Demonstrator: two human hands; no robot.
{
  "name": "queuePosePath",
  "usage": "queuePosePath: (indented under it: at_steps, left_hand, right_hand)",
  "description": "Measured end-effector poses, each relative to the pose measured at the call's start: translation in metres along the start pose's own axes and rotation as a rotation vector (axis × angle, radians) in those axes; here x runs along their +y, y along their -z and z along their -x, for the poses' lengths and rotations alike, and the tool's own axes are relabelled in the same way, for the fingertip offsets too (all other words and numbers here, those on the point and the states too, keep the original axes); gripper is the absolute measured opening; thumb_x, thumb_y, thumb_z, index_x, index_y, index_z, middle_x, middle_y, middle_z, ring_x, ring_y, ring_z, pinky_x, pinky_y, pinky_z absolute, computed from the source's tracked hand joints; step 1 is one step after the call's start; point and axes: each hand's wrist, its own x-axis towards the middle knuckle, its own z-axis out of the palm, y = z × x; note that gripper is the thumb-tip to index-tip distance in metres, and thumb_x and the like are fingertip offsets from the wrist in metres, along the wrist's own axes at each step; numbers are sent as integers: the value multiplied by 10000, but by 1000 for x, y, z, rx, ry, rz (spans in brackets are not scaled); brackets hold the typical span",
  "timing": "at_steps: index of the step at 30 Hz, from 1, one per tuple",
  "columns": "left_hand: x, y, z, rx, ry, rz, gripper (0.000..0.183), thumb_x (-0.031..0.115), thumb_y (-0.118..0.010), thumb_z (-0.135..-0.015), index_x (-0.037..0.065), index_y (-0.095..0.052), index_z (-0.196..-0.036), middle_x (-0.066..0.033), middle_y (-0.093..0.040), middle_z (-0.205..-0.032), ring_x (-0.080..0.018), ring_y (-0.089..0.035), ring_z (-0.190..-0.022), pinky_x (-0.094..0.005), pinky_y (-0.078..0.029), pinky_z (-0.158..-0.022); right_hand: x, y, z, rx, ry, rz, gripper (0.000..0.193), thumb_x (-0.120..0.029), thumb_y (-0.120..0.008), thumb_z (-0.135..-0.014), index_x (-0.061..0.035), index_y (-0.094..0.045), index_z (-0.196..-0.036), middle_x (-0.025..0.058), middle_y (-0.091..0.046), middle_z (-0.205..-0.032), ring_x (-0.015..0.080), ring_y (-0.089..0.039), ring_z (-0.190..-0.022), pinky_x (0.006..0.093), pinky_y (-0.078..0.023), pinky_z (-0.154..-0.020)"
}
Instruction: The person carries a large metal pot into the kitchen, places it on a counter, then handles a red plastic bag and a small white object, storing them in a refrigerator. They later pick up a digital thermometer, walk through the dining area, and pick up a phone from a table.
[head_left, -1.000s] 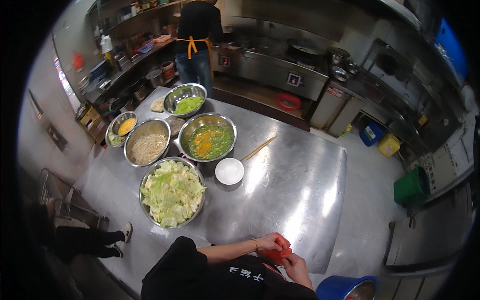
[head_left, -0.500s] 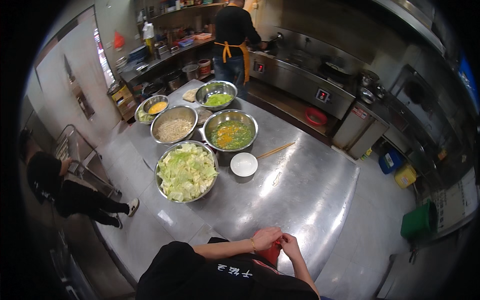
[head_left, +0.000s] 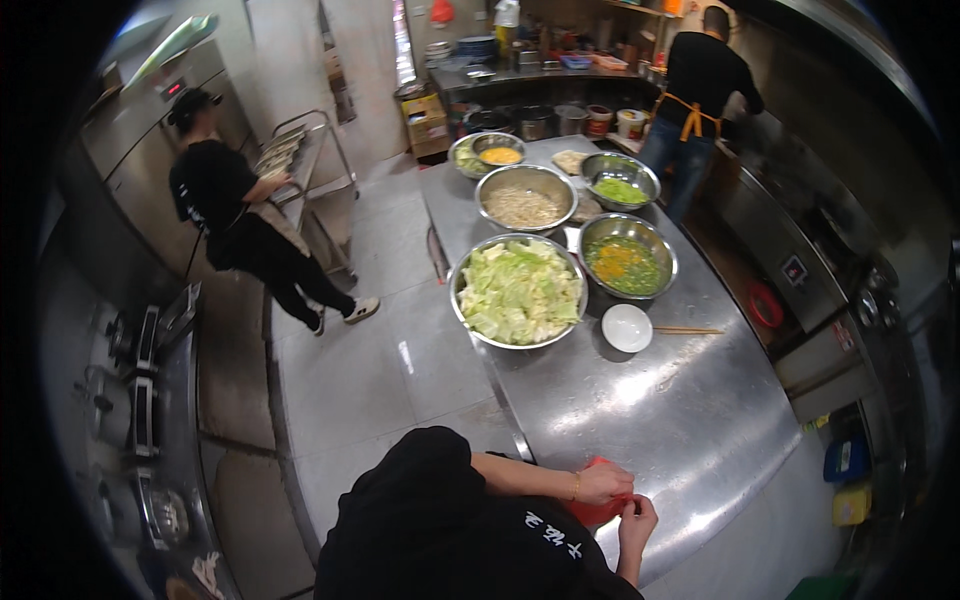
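Observation:
Close to my body, at the near edge of the steel table (head_left: 690, 420), both hands are closed on a thin red plastic bag (head_left: 594, 514). My left hand (head_left: 604, 486) lies across its top with the fingers curled over it. From the other side, my right hand (head_left: 638, 522) pinches its edge. Most of the bag is hidden behind my hands and black sleeve, and I cannot see whether anything is in it. Further up the table, a big steel bowl of chopped cabbage (head_left: 518, 292) is the nearest of the food bowls, with a small white bowl (head_left: 627, 328) beside it.
Chopsticks (head_left: 688, 330) lie right of the white bowl. Behind are bowls of beaten egg with chopped greens (head_left: 628, 262), pale shreds (head_left: 524, 200) and green shreds (head_left: 620, 190). One person (head_left: 230, 200) stands at a trolley on the left; another (head_left: 700, 100) works at the stove.
My view has turned to the left, so the table and bowls sit further right and more of the left side shows. Both hands stay on the red bag.

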Motion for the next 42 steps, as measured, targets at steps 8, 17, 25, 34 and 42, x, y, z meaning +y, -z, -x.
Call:
queuePosePath:
  at_steps: [8,17,25,34,42]
  left_hand:
    - [14,12,31,8,252,-3,145,164,-545,-771,56,-555,-867,-113,-548,-903,-305,-532,-899,-392,-428,-756]
    - [29,37,78,28,450,151,337,186,-554,-802,61,-460,-1101,-137,-491,-1031,-320,-504,-949,-381,-424,-793]
    - [28,136,135,92,337,191,558,195,-624,-729,96,-420,-1238,-135,-441,-1199,-321,-411,-1121,-392,-333,-947]
    - [10,309,282,258,468,259,730,328,-712,-662,149,-400,-1297,-181,-280,-1371,-373,-306,-1232,-444,-267,-1013]
    - [22,371,379,565,597,-136,373,72,-647,-638,72,-570,-1004,-134,-442,-1222,-346,-372,-1174,-427,-313,-971]
  right_hand:
    - [-7,6,7,-30,-12,107,154,-37,-568,-740,18,-574,-885,89,-566,-824,162,-522,-638,276,-442,-575]
    - [-43,-23,8,-126,103,249,235,-53,-626,-685,2,-568,-907,120,-570,-733,191,-546,-602,288,-450,-576]
    - [-149,-82,28,-366,133,40,101,-38,-597,-715,9,-580,-803,127,-570,-653,179,-549,-552,297,-440,-536]
    - [-308,-242,27,-766,588,90,148,-76,-594,-714,-22,-568,-849,136,-558,-763,310,-566,-666,355,-447,-580]
    - [-374,-368,21,-1088,823,-48,154,-93,-580,-730,-43,-562,-874,115,-570,-813,305,-565,-749,372,-447,-628]
